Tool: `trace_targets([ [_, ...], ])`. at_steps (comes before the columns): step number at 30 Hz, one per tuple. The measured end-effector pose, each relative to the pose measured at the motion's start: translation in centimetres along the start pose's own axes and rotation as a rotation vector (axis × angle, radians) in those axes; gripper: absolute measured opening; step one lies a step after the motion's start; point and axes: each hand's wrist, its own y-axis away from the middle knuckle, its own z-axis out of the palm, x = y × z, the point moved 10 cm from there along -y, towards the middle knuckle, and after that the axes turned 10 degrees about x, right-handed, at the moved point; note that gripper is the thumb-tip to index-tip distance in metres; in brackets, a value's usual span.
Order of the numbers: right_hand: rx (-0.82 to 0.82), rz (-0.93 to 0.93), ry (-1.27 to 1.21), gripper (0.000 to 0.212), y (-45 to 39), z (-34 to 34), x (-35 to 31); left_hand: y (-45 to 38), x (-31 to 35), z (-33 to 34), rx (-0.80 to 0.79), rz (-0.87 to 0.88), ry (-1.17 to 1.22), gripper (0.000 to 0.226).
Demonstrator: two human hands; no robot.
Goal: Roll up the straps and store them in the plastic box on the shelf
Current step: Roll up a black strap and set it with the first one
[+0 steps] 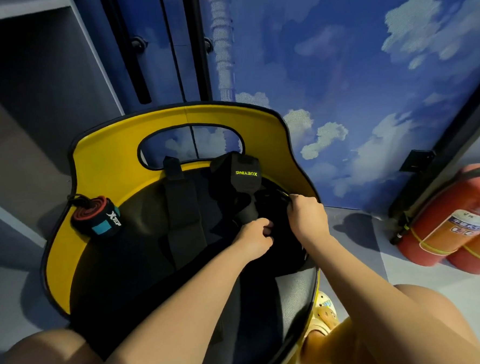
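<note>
Several black straps lie on the black seat of a yellow chair. One rolled strap, with red edges and a teal patch, rests at the seat's left. A flat black strap runs down the middle. A padded black strap marked XUEYING leans on the backrest. My left hand pinches dark strap material at the right of the seat. My right hand grips the same dark strap near its thin yellow-edged end. The strap's shape there is hard to make out against the black seat.
Two red fire extinguishers lie on the grey floor at the right. A blue wall with painted clouds stands behind the chair. A grey shelf unit rises at the left. My knees and a yellow shoe are at the bottom.
</note>
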Motion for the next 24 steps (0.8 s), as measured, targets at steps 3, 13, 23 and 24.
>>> trace_targets([
  [3, 0.051, 0.053, -0.067, 0.013, 0.3, -1.4, 0.9, 0.4, 0.7, 0.1, -0.035, 0.018, 0.029, 0.04],
  [13, 0.099, -0.028, -0.114, 0.025, 2.2, -5.4, 0.1, 0.9, 2.3, -2.2, 0.105, 0.077, -0.089, 0.036],
  [23, -0.067, -0.085, -0.114, 0.031, 3.2, -1.2, -0.6, -2.1, -2.0, -5.9, 0.178, -0.182, -0.089, 0.045],
  [24, -0.099, -0.087, -0.104, 0.033, 3.1, -0.8, -0.8, -2.4, -2.1, -5.6, 0.161, -0.175, -0.098, 0.045],
])
